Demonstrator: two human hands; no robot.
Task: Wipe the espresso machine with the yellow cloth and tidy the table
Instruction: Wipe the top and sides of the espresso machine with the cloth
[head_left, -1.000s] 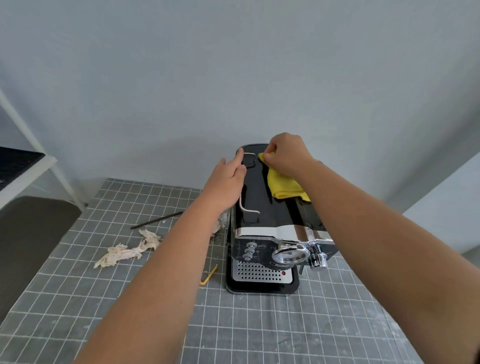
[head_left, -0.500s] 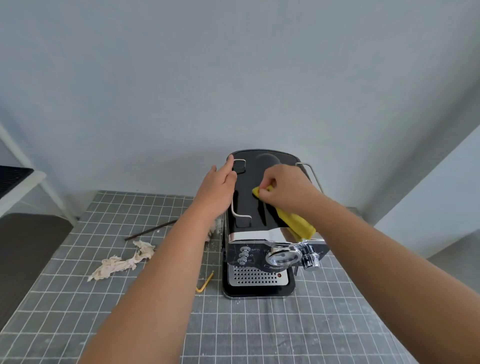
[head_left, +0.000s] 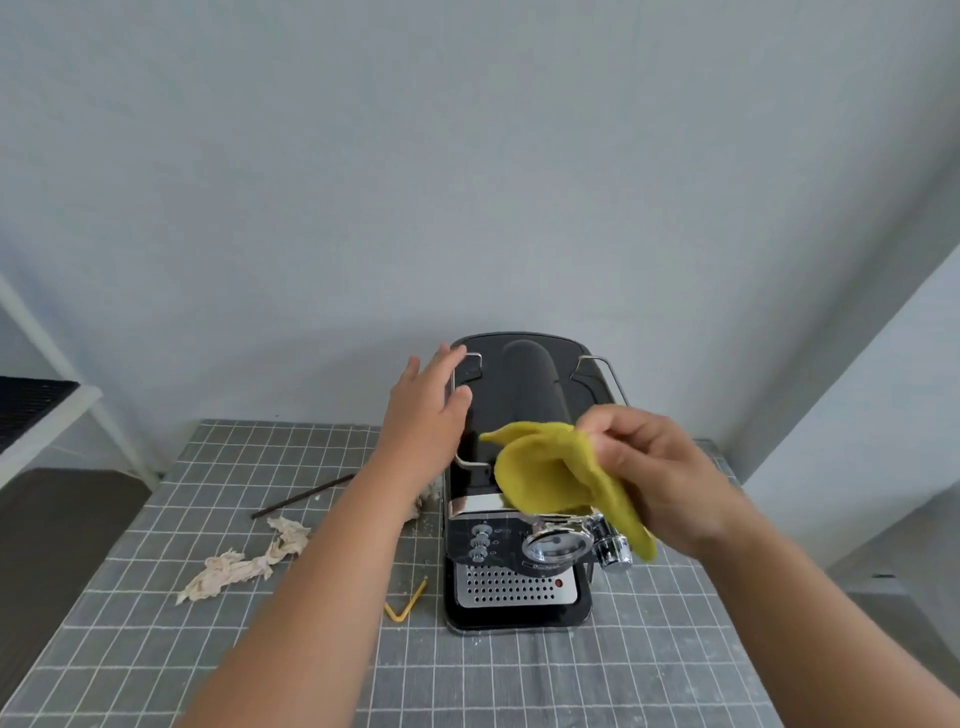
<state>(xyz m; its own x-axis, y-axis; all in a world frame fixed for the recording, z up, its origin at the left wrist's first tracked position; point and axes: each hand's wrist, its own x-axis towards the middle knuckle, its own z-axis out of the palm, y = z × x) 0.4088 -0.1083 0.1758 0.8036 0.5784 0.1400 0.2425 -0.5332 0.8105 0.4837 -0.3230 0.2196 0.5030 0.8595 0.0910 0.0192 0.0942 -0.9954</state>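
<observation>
A black and chrome espresso machine (head_left: 524, 395) stands on the grey checked table (head_left: 519, 680), its front panel facing me. My right hand (head_left: 660, 467) pinches the yellow cloth (head_left: 550, 480), which hangs loose just above the machine's front right top. My left hand (head_left: 431, 410) lies flat with fingers apart against the machine's upper left side, by its wire rail.
On the table left of the machine lie a crumpled beige tissue (head_left: 244, 561), a thin dark stick (head_left: 304, 496) and a bent yellow strip (head_left: 408, 603). Another scrap (head_left: 428, 501) sits by the machine's left side. Crumbs dot the cloth. A white shelf frame (head_left: 67, 410) stands far left.
My right hand has drawn the yellow cloth from the back of the machine's top toward the front and lifted it off the surface. My left hand stays at the machine's left side.
</observation>
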